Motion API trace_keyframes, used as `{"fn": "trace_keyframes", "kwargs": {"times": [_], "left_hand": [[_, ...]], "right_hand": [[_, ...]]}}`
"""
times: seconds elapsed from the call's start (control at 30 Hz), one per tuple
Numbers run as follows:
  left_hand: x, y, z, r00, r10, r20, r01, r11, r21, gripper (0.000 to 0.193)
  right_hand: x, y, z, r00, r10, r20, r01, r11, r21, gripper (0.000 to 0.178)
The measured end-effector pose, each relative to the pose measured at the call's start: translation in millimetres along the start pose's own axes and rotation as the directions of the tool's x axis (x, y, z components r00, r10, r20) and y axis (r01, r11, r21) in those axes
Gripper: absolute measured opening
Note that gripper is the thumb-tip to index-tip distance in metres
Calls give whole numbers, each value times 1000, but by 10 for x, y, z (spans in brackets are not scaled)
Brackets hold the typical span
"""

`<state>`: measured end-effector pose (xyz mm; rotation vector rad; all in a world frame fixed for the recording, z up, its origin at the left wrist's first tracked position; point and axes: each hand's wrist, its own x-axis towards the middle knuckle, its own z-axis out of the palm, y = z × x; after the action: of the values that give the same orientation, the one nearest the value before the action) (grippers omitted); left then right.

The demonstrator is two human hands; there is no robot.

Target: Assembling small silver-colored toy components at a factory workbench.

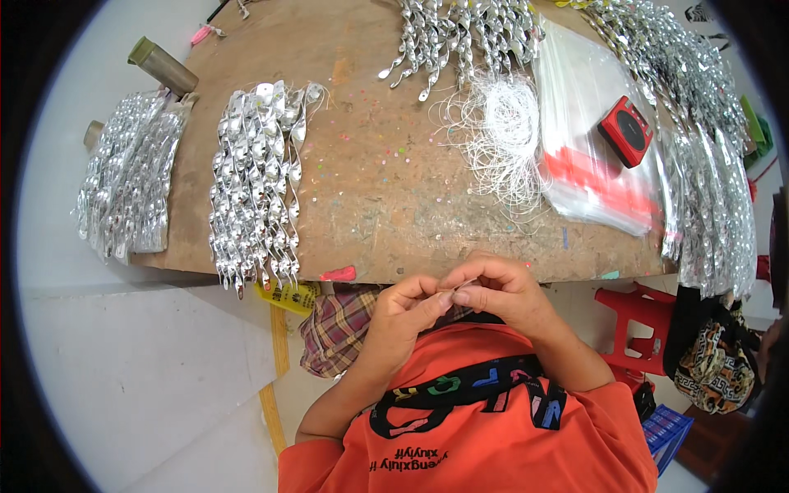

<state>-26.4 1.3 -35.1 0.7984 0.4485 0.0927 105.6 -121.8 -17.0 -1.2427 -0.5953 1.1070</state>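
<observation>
Pinching a thin pale sliver (465, 285) between thumbs and fingertips, the left hand (400, 318) and right hand (511, 299) meet at the worktable's (370, 218) near edge; from where I stand, I can't tell what the sliver is. It could drop toward the lap, I'd judge, should either pinch loosen. Left along that table edge, twisted silver foil strips (256, 177) poke slightly over, so a bumping forearm might drag them off. Toward the table's right side lie clear plastic bags (575, 86) under a red speaker (631, 130), and white string (508, 115), liable to knot if tugged carelessly.
</observation>
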Motion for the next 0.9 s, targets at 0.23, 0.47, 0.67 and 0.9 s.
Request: {"fn": "trace_keyframes", "kwargs": {"times": [0.23,0.47,0.67,0.9], "left_hand": [[8,64,77,998,17,-63,-8,989,150,12],[23,42,32,951,291,-105,-170,775,609,6],[49,57,82,903,427,-57,-265,655,708,6],[30,90,143,857,514,29,-346,532,773,6]], "right_hand": [[29,39,-62,991,-124,-43,119,986,-115,7],[37,-161,-133,912,-388,-134,249,783,-570,12],[68,-156,-38,802,-564,199,412,280,-867,21],[94,-45,-31,781,-583,224,425,233,-875,21]]}}
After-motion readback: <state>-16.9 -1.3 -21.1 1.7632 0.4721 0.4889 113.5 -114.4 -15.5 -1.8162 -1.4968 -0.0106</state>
